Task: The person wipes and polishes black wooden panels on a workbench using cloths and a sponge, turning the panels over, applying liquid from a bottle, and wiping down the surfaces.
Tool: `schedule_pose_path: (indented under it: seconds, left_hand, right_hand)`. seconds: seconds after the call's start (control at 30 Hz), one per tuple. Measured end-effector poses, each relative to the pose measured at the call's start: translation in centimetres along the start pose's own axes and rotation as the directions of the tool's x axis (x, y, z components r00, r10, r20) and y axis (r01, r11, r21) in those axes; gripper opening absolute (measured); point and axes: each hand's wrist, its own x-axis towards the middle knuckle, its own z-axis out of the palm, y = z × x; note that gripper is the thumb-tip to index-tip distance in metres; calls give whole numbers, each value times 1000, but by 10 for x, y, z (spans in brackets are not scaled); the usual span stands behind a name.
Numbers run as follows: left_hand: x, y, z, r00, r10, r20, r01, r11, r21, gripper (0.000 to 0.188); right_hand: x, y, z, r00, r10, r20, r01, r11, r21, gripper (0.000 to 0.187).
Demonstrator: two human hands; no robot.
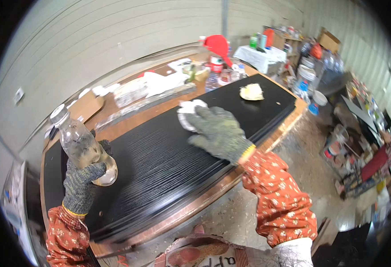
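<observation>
A long black panel (155,151) with a ridged grain lies across the workbench in front of me. My left hand (82,180), in a grey knitted glove, is wrapped round a clear plastic bottle (77,144) with a white cap, tilted above the panel's left end. My right hand (220,133), gloved the same way and slightly blurred, presses a white cloth wad (186,120) onto the panel's middle. Its fingers cover part of the wad. A pale yellowish crumpled piece (251,92) rests on the panel beyond my right hand.
Along the bench's back edge lie white sheets (160,82), a cardboard piece (86,106), a red can (216,63) and a red cap (217,44). Buckets (307,73) and bottles crowd the floor at right. The wooden bench edge (284,129) borders the panel.
</observation>
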Motion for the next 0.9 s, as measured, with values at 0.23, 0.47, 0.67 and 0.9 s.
schedule_pose_path:
  seconds: [0.23, 0.47, 0.67, 0.9]
  left_hand:
    - [45, -13, 37, 998, -33, 59, 21, 982, 190, 75]
    - [70, -18, 82, 991, -131, -14, 130, 950, 283, 82]
    - [90, -31, 146, 985, -18, -172, 53, 978, 201, 77]
    - [110, -5, 285, 966, -5, -258, -2, 1000, -25, 69]
  right_hand:
    - [-31, -7, -90, 965, -216, 146, 145, 911, 387, 38]
    - [-96, 56, -128, 921, -367, 134, 281, 860, 425, 43]
    - [-109, 166, -116, 932, -354, 79, 307, 885, 350, 45]
    - [-108, 285, -119, 929, -369, 30, 345, 891, 295, 47]
